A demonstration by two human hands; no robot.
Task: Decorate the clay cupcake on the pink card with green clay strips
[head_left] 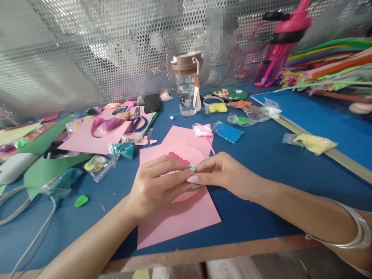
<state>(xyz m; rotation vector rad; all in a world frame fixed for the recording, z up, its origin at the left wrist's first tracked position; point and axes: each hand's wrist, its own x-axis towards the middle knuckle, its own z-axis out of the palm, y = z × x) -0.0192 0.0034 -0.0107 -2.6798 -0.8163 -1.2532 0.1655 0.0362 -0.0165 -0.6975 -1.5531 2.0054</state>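
Observation:
My left hand (158,184) is over a sheet of pink paper (180,226), its fingers reaching right and its thumb hidden underneath. The fingertips of my right hand (229,174) meet them in a pinch. Whatever small piece lies between the fingertips is hidden. Just beyond my left fingers, several small red-pink discs (178,157) sit in a row on a rounded pink paper shape (193,151). A pink stick tool (210,145) lies near my right knuckles, beside a packet of pink clay (202,130).
A clear cup (186,95) with a brown lid stands behind the paper. Clay packets, blue-handled pliers (138,122) and paper scraps crowd the left. A yellow clay packet (314,143) lies right, near a blue board (334,120). A pink bottle (280,50) stands at the back.

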